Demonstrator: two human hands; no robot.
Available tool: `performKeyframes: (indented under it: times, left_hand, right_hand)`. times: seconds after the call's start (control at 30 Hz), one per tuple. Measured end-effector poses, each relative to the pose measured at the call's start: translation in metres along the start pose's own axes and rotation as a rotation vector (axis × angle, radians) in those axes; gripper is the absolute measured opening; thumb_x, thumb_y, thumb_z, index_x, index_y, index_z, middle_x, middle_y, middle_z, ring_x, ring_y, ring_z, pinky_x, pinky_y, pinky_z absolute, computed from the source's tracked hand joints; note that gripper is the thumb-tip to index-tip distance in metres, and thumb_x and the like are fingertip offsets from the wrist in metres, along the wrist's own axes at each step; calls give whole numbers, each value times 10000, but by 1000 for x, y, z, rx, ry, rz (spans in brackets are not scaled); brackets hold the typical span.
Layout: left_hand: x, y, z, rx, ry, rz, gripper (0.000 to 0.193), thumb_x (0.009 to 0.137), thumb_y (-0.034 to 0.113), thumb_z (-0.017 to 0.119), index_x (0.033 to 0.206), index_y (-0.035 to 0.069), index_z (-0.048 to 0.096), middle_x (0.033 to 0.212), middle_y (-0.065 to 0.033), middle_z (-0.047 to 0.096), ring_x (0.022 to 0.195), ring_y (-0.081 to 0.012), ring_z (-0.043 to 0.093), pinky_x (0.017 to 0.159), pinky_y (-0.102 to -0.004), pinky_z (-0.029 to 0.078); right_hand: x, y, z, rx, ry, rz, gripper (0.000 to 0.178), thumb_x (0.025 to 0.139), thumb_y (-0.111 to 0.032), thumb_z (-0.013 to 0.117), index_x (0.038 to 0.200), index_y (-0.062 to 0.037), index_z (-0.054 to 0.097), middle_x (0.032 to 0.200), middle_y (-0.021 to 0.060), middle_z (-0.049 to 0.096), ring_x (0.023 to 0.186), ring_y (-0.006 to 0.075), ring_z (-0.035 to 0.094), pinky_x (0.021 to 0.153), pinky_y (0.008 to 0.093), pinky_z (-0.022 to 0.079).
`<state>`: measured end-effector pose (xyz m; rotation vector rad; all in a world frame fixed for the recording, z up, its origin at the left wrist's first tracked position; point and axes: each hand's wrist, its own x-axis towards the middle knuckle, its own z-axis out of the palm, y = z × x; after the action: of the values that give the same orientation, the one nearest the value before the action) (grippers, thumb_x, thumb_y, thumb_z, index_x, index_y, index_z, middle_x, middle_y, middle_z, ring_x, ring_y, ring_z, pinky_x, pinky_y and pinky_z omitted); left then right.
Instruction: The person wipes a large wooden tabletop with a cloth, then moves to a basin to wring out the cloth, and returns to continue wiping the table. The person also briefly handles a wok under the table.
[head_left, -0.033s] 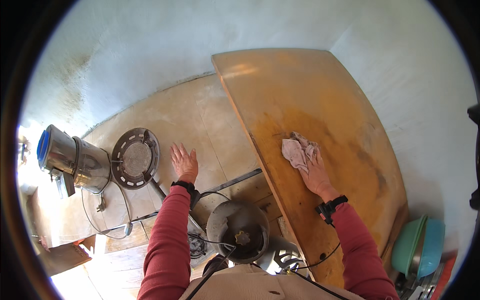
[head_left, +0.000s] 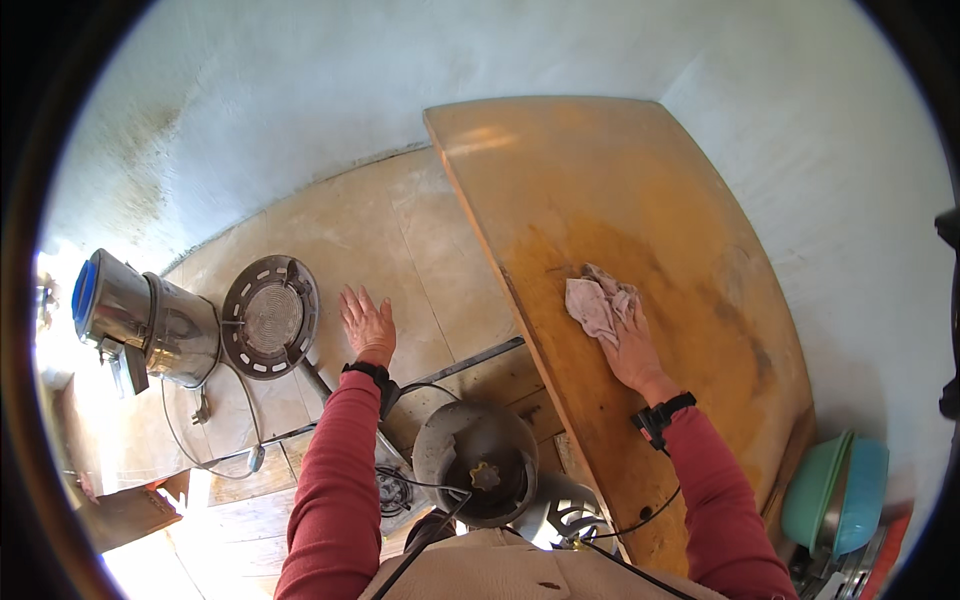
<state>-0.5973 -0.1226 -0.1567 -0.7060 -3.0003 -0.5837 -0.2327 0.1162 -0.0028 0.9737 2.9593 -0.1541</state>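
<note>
My right hand (head_left: 632, 352) presses a crumpled pale pink cloth (head_left: 597, 304) onto a wooden board (head_left: 650, 400). Its fingers lie over the cloth's near right side and partly hide it. Darker, damp-looking patches mark the wood around and beyond the cloth. My left hand (head_left: 370, 330) holds nothing; its fingers are stretched out over the tiled counter (head_left: 430, 250), left of the board. Whether that palm touches the tiles cannot be made out. Closest to it on the left is a round, dark metal burner (head_left: 271, 317) with a slotted rim.
A steel electric kettle-like vessel (head_left: 185, 335) with a blue-rimmed top stands at the far left, a plugged cord (head_left: 203, 408) beside it. Below my hands is a gas cylinder (head_left: 485, 440) with a valve. Green (head_left: 815, 500) and blue basins (head_left: 865, 490) lean at the right wall.
</note>
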Motion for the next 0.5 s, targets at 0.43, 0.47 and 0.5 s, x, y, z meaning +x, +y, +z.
performKeyframes:
  times: [0.43, 0.47, 0.5]
  left_hand:
    - [9, -22, 8, 128, 31, 19, 663, 930, 465, 452, 1422, 39, 327, 1515, -200, 216, 1414, -366, 152, 1146, -495, 134]
    - [8, -21, 8, 144, 19, 3, 670, 930, 472, 451, 1425, 40, 322, 1515, -200, 216, 1414, -366, 154, 1147, -496, 133]
    - [8, -20, 7, 138, 40, 23, 673, 928, 474, 453, 1425, 40, 321, 1514, -201, 218, 1412, -365, 157, 1146, -497, 134]
  right_hand:
    - [1, 5, 8, -131, -6, -4, 613, 947, -384, 432, 1436, -30, 323, 1477, 264, 261, 1395, 442, 152, 1118, 495, 202]
    - [1, 2, 6, -174, -29, 5, 614, 947, -384, 432, 1433, -24, 325, 1473, 265, 269, 1395, 441, 154, 1120, 494, 200]
    - [1, -1, 3, -158, -12, 5, 616, 947, -385, 435, 1429, -19, 327, 1467, 265, 278, 1394, 441, 155, 1122, 494, 197]
